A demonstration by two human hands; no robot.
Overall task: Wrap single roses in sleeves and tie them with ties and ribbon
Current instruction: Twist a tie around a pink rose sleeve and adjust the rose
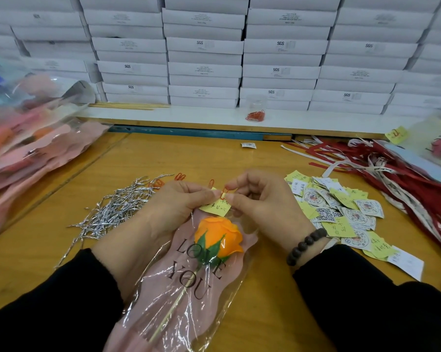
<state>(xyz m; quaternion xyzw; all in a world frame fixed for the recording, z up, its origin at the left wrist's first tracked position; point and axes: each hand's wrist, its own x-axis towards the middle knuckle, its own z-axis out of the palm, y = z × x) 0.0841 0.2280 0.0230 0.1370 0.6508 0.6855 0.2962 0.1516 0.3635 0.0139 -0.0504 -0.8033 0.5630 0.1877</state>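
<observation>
Now our left hand (178, 199) and right hand (252, 196) pinch perhaps 1 red clip (224, 192) over the yellow note (215, 208); beneath our fingers the thin sleeve (189, 288) crinkles, so we should hold its edge lightly.

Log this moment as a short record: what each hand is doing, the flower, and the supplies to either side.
left hand: pinches the yellow note at the sleeve's top edge
right hand: pinches an orange paper clip onto that note
rose: orange, inside a pink LOVE YOU sleeve on the table
person's left: silver twist ties
person's right: pile of cards, red ribbons
</observation>
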